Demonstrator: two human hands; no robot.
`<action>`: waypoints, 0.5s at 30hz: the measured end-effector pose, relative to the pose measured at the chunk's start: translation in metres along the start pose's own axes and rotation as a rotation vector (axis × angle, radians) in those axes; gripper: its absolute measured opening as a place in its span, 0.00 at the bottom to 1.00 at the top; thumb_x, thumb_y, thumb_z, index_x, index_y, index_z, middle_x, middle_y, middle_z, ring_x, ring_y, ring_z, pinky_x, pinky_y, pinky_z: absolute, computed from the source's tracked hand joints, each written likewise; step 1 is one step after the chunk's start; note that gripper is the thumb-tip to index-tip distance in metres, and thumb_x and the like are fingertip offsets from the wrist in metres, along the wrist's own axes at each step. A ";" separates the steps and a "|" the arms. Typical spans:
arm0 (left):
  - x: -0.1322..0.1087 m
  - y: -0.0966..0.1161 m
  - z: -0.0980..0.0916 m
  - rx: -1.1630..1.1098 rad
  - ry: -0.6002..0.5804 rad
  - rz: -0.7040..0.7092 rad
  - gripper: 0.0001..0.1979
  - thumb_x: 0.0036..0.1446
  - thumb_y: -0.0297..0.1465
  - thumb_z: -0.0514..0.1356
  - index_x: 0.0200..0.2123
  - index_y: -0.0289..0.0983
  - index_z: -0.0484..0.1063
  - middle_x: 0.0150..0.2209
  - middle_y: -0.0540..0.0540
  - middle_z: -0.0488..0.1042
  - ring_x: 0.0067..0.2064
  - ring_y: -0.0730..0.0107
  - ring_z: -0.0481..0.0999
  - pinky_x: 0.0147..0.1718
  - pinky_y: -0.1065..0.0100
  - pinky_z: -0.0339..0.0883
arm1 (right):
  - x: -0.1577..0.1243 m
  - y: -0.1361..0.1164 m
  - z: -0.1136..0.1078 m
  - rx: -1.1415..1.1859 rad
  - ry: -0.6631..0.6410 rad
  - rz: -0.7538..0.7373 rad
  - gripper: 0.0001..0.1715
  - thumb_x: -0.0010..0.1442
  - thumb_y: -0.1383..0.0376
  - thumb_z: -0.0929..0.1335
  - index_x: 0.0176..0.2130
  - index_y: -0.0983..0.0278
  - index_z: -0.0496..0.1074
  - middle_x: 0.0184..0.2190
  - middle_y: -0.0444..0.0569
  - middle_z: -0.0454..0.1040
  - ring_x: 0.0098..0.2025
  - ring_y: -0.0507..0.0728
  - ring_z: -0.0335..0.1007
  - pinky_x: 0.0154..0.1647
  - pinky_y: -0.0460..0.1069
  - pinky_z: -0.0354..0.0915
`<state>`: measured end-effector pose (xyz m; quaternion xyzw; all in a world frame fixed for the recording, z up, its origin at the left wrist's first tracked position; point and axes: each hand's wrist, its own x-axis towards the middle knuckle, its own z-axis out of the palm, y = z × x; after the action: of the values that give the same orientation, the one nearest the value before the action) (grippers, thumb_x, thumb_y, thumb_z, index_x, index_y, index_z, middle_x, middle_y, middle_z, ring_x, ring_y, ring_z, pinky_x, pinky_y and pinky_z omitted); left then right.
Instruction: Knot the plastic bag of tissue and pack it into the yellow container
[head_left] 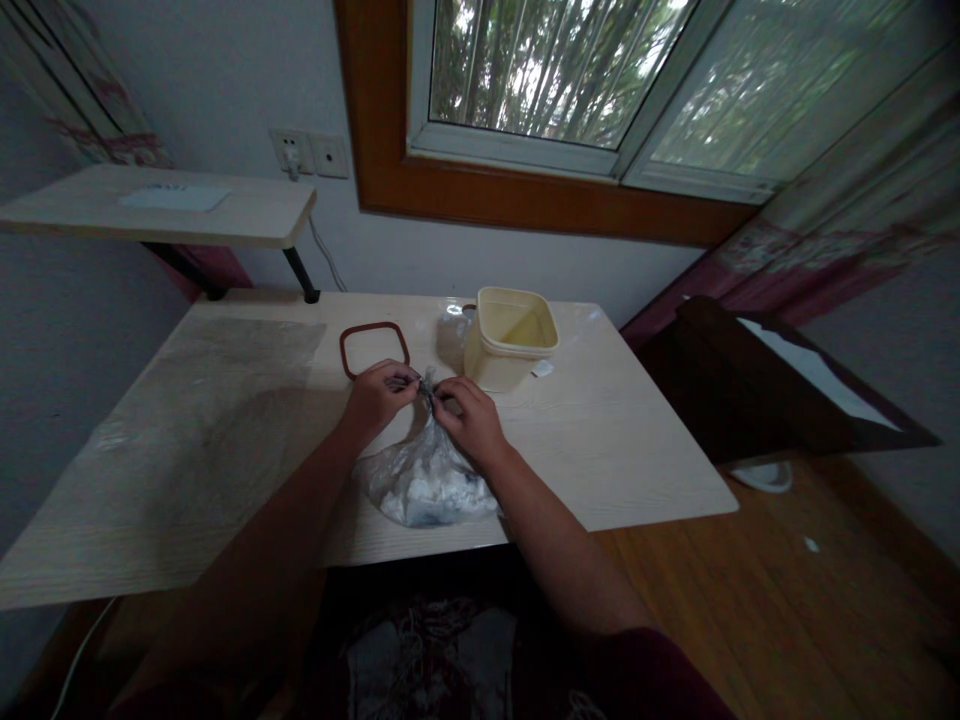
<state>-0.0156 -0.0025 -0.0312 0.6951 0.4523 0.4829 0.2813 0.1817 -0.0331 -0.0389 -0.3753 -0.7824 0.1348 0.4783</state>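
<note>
A clear plastic bag (431,480) with white, lumpy contents rests on the table near its front edge. Its neck is gathered and twisted upward between my hands. My left hand (381,400) pinches the neck from the left side, fingers closed. From the right, my right hand (471,418) grips the same gathered plastic with its fingertips. Just behind the hands stands a cream-coloured square tub (504,362), its top uncovered. A reddish-brown square ring (375,326) lies flat behind my left hand.
A clear plastic sheet (225,400) covers the left of the table (630,450). Crumpled clear plastic (452,330) and a small white tag (542,369) lie beside the tub. A raised shelf (247,215) holds a paper (176,197) at back left. A dark bench (787,380) stands right.
</note>
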 end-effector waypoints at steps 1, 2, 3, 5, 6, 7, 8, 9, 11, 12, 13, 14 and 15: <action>0.000 0.000 0.000 -0.011 0.004 -0.006 0.04 0.54 0.32 0.64 0.32 0.38 0.78 0.36 0.44 0.80 0.38 0.66 0.81 0.41 0.65 0.79 | 0.000 0.001 0.000 0.009 0.005 0.010 0.04 0.66 0.65 0.67 0.41 0.59 0.73 0.38 0.50 0.77 0.42 0.58 0.75 0.46 0.54 0.71; 0.000 0.001 0.001 -0.021 0.006 -0.011 0.04 0.54 0.32 0.64 0.32 0.38 0.78 0.36 0.45 0.80 0.38 0.66 0.81 0.41 0.65 0.79 | 0.000 0.001 0.000 0.015 0.007 0.020 0.03 0.66 0.64 0.68 0.42 0.59 0.73 0.39 0.50 0.77 0.43 0.59 0.75 0.47 0.54 0.71; -0.001 0.002 0.001 -0.026 0.007 -0.014 0.04 0.54 0.32 0.64 0.32 0.38 0.78 0.36 0.45 0.80 0.37 0.66 0.81 0.41 0.65 0.79 | 0.000 0.002 0.001 0.019 0.009 0.029 0.04 0.66 0.64 0.68 0.43 0.59 0.73 0.39 0.50 0.77 0.43 0.59 0.74 0.47 0.54 0.72; -0.003 0.004 0.003 -0.024 0.005 -0.010 0.03 0.54 0.31 0.64 0.32 0.38 0.78 0.36 0.45 0.79 0.38 0.67 0.81 0.40 0.65 0.79 | 0.000 0.003 0.001 0.009 0.006 0.037 0.07 0.66 0.63 0.69 0.45 0.59 0.73 0.41 0.51 0.76 0.44 0.59 0.74 0.47 0.54 0.72; -0.004 0.005 0.004 -0.019 0.001 -0.002 0.03 0.55 0.31 0.64 0.32 0.38 0.78 0.36 0.45 0.79 0.38 0.67 0.81 0.40 0.66 0.79 | 0.000 0.003 0.001 -0.007 -0.002 0.034 0.09 0.66 0.63 0.70 0.47 0.59 0.73 0.41 0.51 0.76 0.44 0.60 0.74 0.47 0.55 0.72; -0.005 0.007 0.005 -0.015 -0.006 0.007 0.03 0.55 0.30 0.64 0.32 0.38 0.77 0.36 0.45 0.78 0.38 0.67 0.81 0.39 0.66 0.79 | 0.000 0.003 0.001 -0.028 -0.014 0.026 0.09 0.66 0.63 0.70 0.47 0.59 0.74 0.42 0.52 0.76 0.45 0.60 0.74 0.47 0.55 0.72; -0.006 0.008 0.006 -0.010 -0.014 0.020 0.02 0.55 0.30 0.64 0.32 0.38 0.77 0.36 0.45 0.78 0.39 0.67 0.80 0.38 0.67 0.79 | 0.000 0.003 0.001 -0.052 -0.027 0.017 0.09 0.67 0.63 0.69 0.48 0.59 0.74 0.43 0.52 0.75 0.45 0.60 0.74 0.48 0.55 0.72; -0.006 0.008 0.007 -0.004 -0.023 0.033 0.02 0.55 0.30 0.64 0.32 0.38 0.77 0.36 0.45 0.78 0.39 0.67 0.80 0.37 0.67 0.79 | 0.000 0.003 0.002 -0.074 -0.040 0.010 0.08 0.67 0.63 0.68 0.47 0.59 0.74 0.43 0.53 0.75 0.46 0.60 0.74 0.48 0.55 0.72; -0.007 0.009 0.009 0.012 -0.030 0.056 0.02 0.55 0.29 0.63 0.32 0.38 0.77 0.36 0.45 0.78 0.39 0.67 0.80 0.36 0.68 0.79 | -0.001 0.003 0.002 -0.104 -0.063 0.009 0.08 0.68 0.64 0.67 0.47 0.59 0.75 0.43 0.53 0.76 0.46 0.60 0.74 0.48 0.55 0.72; -0.007 0.009 0.009 0.020 -0.028 0.066 0.02 0.55 0.29 0.64 0.32 0.38 0.77 0.36 0.45 0.77 0.39 0.67 0.79 0.35 0.68 0.79 | -0.001 0.003 0.002 -0.111 -0.069 0.014 0.08 0.69 0.65 0.67 0.47 0.59 0.75 0.43 0.53 0.76 0.46 0.60 0.74 0.48 0.54 0.72; -0.007 0.008 0.009 0.028 -0.025 0.073 0.01 0.55 0.29 0.64 0.32 0.38 0.77 0.36 0.45 0.77 0.38 0.67 0.79 0.35 0.68 0.79 | -0.001 0.003 0.002 -0.112 -0.073 0.019 0.08 0.69 0.65 0.67 0.47 0.59 0.75 0.43 0.53 0.76 0.46 0.60 0.74 0.48 0.54 0.72; -0.006 0.008 0.009 0.037 -0.022 0.078 0.01 0.55 0.29 0.64 0.32 0.38 0.77 0.36 0.45 0.77 0.38 0.67 0.79 0.35 0.68 0.79 | -0.001 0.003 0.002 -0.111 -0.075 0.023 0.08 0.69 0.65 0.66 0.47 0.59 0.75 0.43 0.53 0.75 0.46 0.59 0.74 0.49 0.54 0.72; -0.005 0.007 0.008 0.043 -0.020 0.081 0.01 0.55 0.29 0.64 0.32 0.38 0.77 0.36 0.45 0.77 0.38 0.67 0.79 0.35 0.68 0.79 | -0.001 0.003 0.002 -0.106 -0.077 0.022 0.08 0.69 0.64 0.66 0.47 0.59 0.74 0.43 0.53 0.75 0.46 0.59 0.74 0.49 0.54 0.72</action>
<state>-0.0066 -0.0102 -0.0304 0.7234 0.4314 0.4771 0.2510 0.1820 -0.0315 -0.0423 -0.4033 -0.8022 0.1127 0.4256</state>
